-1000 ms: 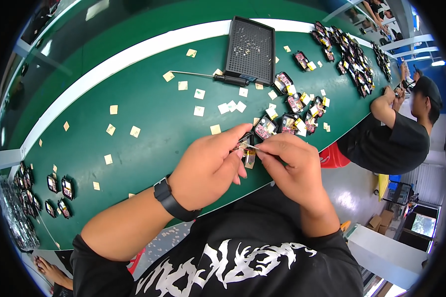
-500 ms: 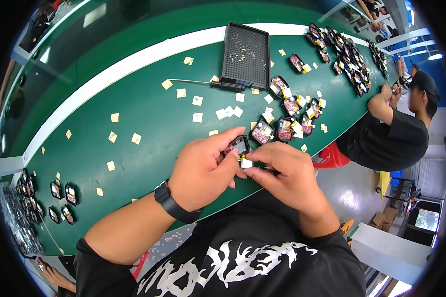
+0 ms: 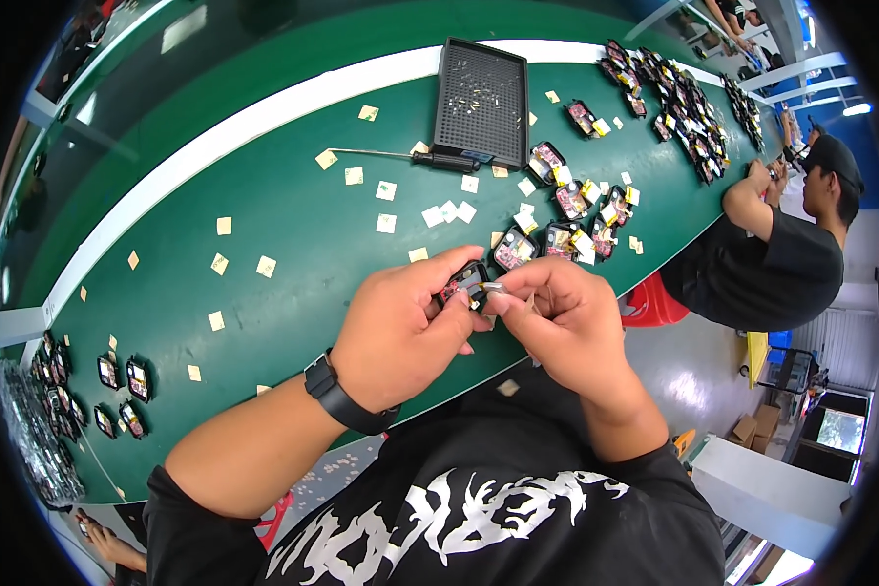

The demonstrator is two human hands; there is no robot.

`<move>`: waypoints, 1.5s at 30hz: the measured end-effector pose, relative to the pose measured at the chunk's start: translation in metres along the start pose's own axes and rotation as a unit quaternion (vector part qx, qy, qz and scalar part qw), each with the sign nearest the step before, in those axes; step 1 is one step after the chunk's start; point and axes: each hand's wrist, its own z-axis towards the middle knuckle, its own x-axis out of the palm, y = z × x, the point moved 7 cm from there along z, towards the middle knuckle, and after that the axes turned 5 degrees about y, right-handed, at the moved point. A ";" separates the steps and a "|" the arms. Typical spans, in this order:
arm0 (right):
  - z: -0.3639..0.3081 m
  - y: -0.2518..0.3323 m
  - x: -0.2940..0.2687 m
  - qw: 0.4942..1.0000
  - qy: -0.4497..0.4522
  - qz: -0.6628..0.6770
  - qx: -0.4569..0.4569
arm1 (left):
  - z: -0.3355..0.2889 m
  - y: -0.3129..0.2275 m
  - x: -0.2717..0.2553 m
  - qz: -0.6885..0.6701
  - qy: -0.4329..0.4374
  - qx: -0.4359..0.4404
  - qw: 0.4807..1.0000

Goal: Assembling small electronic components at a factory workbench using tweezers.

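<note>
Black housing: held up over the near table edge, a small shell (image 3: 465, 281) with rounded corners and reddish parts inside; its long axis seems slanted from lower left to upper right, but part is covered by the left thumb.
Silvery piece: a thin, shiny part (image 3: 493, 287) seen nearly edge-on at the housing's right side, between the shell and the right fingertips; whether it is joined to the shell cannot be told.
Nearer hand: the silvery piece is reached from the right, the shell from the left.
Left hand: the housing is clamped between thumb and forefinger of the left hand (image 3: 393, 322), with no gap left.
Right hand: thumb and forefinger of the right hand (image 3: 578, 327) are pinched together on the silvery piece; the other fingers are curled.
Nearest neighbours: similar open shells (image 3: 514, 251) are grouped just beyond the right hand, with yellow and white pieces among them.
Paper squares: flat, pale squares (image 3: 386, 224) are scattered over the smooth green tabletop (image 3: 303, 210).
Screwdriver: a black grip (image 3: 446, 161) and slim metal shaft are laid beside the tray.
Tray: black, rectangular and perforated (image 3: 456, 142), strewn with tiny bright parts.
Far left: crinkled clear plastic (image 3: 31, 430) is heaped beside more shells.
</note>
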 end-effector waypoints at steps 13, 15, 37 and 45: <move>0.008 -0.015 0.005 0.994 -0.013 0.099 0.033 | -0.003 0.000 0.001 0.050 0.004 0.026 0.998; 0.008 -0.016 0.005 0.992 -0.028 0.118 0.026 | -0.002 0.003 0.003 -0.017 0.020 0.041 0.999; -0.001 -0.029 0.001 0.985 0.035 0.158 0.054 | -0.003 -0.003 0.017 0.113 0.061 0.039 0.991; 0.002 -0.027 0.007 0.985 0.050 0.153 0.064 | -0.003 0.003 0.012 0.066 0.049 0.024 0.996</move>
